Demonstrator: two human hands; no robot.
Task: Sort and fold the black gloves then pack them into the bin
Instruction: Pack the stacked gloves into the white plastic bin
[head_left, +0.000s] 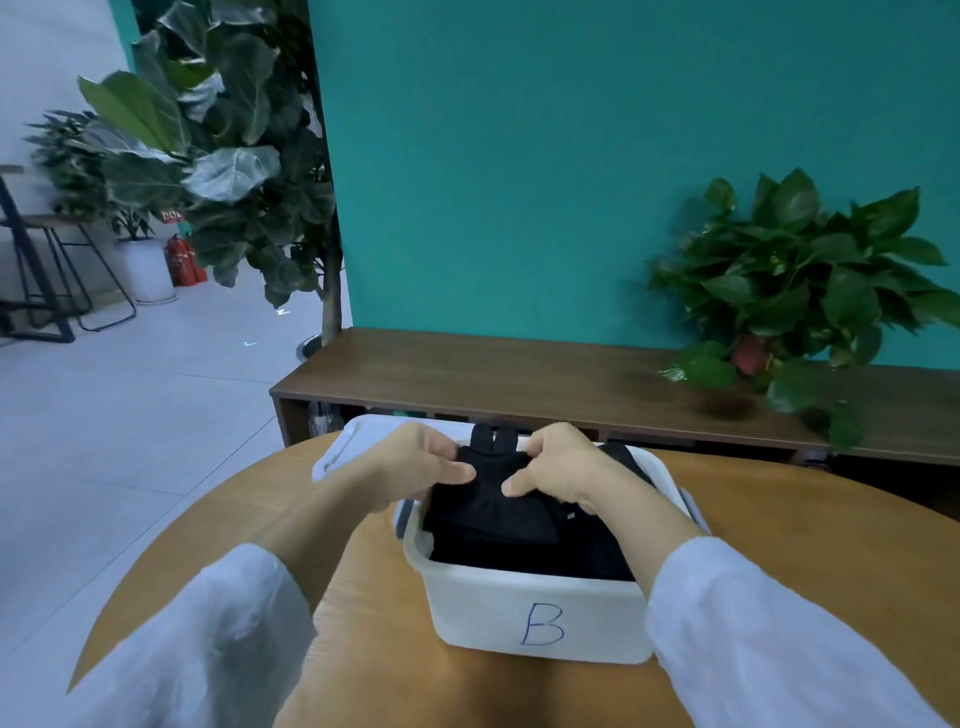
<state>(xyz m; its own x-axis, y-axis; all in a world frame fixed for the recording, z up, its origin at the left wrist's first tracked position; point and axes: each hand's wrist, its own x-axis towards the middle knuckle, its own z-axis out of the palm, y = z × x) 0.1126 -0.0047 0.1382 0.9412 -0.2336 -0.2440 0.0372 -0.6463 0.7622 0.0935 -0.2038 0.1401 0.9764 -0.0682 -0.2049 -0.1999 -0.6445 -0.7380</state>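
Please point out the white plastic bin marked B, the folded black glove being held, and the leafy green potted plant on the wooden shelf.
white plastic bin marked B (488, 608), head view, front wall.
folded black glove (488, 499), head view, middle of fabric.
leafy green potted plant (795, 291), head view, central leaves.

Lower gloves (545, 558) in bin (535, 618) hidden beneath the top one.

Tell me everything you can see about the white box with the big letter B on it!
The white bin looks like smooth plastic, rectangular with rounded corners and a lip around the top. A blue handwritten B marks its near wall. It stands upright on the round wooden table, open, nearly full of folded black gloves. The left hand and right hand grip the top black glove above it. A white lid lies behind its left side.
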